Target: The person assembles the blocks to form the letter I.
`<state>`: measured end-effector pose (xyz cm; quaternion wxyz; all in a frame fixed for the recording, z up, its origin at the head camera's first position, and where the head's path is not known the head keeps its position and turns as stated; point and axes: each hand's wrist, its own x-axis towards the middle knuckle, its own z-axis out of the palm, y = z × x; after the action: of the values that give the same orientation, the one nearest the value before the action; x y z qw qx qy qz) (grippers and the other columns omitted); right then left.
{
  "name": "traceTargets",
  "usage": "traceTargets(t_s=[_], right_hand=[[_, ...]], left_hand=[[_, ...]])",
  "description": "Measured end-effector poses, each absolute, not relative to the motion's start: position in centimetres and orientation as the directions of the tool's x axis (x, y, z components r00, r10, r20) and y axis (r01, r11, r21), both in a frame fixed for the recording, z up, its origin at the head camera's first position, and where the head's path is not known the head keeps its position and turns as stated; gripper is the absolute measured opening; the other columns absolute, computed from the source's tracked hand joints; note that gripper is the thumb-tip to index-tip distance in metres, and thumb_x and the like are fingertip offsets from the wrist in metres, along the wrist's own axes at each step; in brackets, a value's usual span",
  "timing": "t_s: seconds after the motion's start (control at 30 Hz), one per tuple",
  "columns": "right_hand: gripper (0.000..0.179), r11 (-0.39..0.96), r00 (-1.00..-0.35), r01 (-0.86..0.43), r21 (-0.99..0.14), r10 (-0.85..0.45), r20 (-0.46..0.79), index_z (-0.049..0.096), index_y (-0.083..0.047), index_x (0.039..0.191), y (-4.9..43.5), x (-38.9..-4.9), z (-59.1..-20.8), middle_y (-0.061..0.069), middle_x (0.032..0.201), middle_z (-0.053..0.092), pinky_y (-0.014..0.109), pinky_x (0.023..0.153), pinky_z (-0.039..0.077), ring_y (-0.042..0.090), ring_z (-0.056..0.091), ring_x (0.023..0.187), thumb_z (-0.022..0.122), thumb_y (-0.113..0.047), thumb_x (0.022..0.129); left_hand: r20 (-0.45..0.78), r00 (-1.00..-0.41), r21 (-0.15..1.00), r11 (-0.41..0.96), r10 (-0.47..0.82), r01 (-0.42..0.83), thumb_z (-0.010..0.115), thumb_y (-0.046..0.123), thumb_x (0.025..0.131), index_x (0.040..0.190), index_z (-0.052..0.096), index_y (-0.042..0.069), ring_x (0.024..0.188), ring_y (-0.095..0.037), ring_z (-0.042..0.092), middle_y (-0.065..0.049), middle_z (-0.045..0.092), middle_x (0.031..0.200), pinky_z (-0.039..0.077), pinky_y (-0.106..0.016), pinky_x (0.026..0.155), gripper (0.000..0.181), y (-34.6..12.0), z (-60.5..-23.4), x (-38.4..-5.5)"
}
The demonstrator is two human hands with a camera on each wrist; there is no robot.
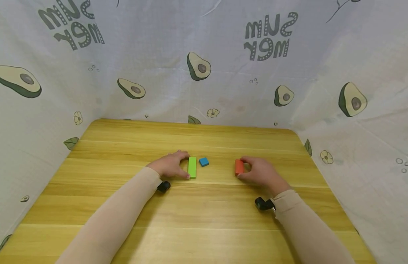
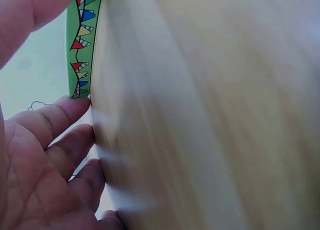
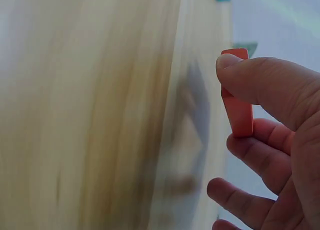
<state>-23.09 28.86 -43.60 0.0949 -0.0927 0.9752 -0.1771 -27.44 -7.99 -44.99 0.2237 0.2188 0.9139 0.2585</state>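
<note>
Pinching near and far ends, my left hand (image 1: 169, 165) is holding the green block (image 1: 192, 168) left of the blue block (image 1: 204, 162); my right hand (image 1: 262, 173) is gripping the red block (image 1: 239, 167), well right. Both are looking light, stiff, smooth; ends are probably giving the surest hold.

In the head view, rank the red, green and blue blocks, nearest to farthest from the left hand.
1. Green block: pinched by the left hand.
2. Blue block: just right of green.
3. Red block: farthest right, in the right hand.

Cloth-enclosed wkspace, exact type unclear, avocado-print sheets (image 1: 164, 47), wd tbl (image 1: 204, 220)
</note>
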Motion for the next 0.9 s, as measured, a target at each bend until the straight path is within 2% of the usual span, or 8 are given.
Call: traceTargets(t_s=[0.37, 0.47, 0.67, 0.83, 0.9], right_hand=[[0.073, 0.897, -0.939, -0.259, -0.357, -0.321, -0.126, 0.061, -0.014, 0.148, 23.9, -21.9, -43.1, 0.014, 0.136, 0.071, 0.051, 0.098, 0.056, 0.03, 0.067, 0.112, 0.087, -0.041, 0.085], [0.072, 0.896, -0.934, -0.267, -0.355, -0.331, -0.133, 0.062, -0.017, 0.147, 22.5, -21.5, -43.3, 0.009, 0.131, 0.072, 0.049, 0.097, 0.056, 0.025, 0.066, 0.106, 0.087, -0.042, 0.085], [0.07, 0.886, -0.914, -0.312, -0.342, -0.379, -0.146, 0.063, -0.018, 0.145, 20.1, -20.8, -43.5, 0.002, 0.109, 0.073, 0.036, 0.08, 0.05, 0.018, 0.055, 0.081, 0.088, -0.043, 0.084], [0.071, 0.878, -0.901, -0.34, -0.336, -0.407, -0.15, 0.064, -0.018, 0.144, 18.3, -20.1, -43.2, -0.002, 0.101, 0.071, 0.034, 0.078, 0.049, 0.016, 0.053, 0.078, 0.089, -0.044, 0.084], [0.071, 0.874, -0.894, -0.362, -0.325, -0.424, -0.145, 0.064, -0.017, 0.144, 17.6, -19.9, -43.3, -0.002, 0.104, 0.073, 0.035, 0.08, 0.051, 0.016, 0.055, 0.079, 0.089, -0.045, 0.084]], left_hand=[[-0.296, -0.808, 0.571, 0.772, 0.509, 0.277, 0.085, 0.044, 0.088, 0.162, 0.042, 0.019, 0.164, -0.037, 0.014, -0.006, 0.026, 0.175, 0.018, -0.06, 0.131, 0.089, -7.8, -44.7, -27.3], [-0.296, -0.808, 0.574, 0.771, 0.509, 0.275, 0.085, 0.044, 0.088, 0.161, 0.042, 0.019, 0.164, -0.036, 0.014, -0.006, 0.026, 0.175, 0.018, -0.06, 0.131, 0.089, -7.8, -44.8, -27.3], [-0.295, -0.809, 0.582, 0.767, 0.509, 0.27, 0.085, 0.043, 0.088, 0.161, 0.043, 0.019, 0.164, -0.037, 0.014, -0.006, 0.026, 0.176, 0.018, -0.06, 0.131, 0.088, -7.9, -44.9, -27.4], [-0.296, -0.81, 0.585, 0.767, 0.506, 0.265, 0.085, 0.044, 0.087, 0.161, 0.043, 0.02, 0.164, -0.04, 0.014, -0.005, 0.025, 0.176, 0.018, -0.061, 0.131, 0.088, -7.9, -45.0, -27.4], [-0.299, -0.811, 0.585, 0.768, 0.503, 0.26, 0.085, 0.045, 0.087, 0.161, 0.043, 0.021, 0.163, -0.041, 0.014, -0.004, 0.025, 0.176, 0.018, -0.062, 0.13, 0.088, -8.0, -45.0, -27.4]])
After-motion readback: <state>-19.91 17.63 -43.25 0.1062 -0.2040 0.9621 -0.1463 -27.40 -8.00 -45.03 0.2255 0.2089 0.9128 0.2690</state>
